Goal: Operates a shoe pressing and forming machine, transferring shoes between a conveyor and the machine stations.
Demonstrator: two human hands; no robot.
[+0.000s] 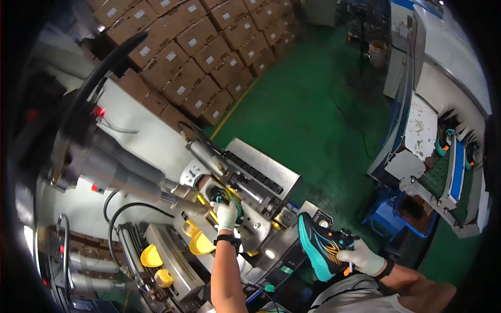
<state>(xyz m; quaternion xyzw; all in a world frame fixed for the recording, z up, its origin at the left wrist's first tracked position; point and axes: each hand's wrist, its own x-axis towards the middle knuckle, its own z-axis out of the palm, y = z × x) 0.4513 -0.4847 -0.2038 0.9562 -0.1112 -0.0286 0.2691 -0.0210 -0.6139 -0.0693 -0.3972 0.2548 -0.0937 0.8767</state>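
Note:
My right hand (pixel 361 257), in a white glove, grips a running shoe (pixel 319 241) by its heel end. The shoe has a black upper with orange lines and a thick teal sole. It is tilted, with its toe pointing up and left. My left hand (pixel 226 215), also gloved and with a black band at the wrist, reaches into a metal machine (pixel 255 224). Its fingers are closed around a second dark shoe (pixel 219 195) with teal parts, which sits between the machine's yellow-edged parts. My glove and the machine hide much of that shoe.
Yellow pads (pixel 151 256) sit on the machine station at left, below thick grey cylinders (pixel 135 175) and black hoses. Stacked cardboard boxes (pixel 193 57) stand at the back. On the right, a conveyor-like unit (pixel 420 122) carries more shoes (pixel 443 142) above a blue frame (pixel 386 216).

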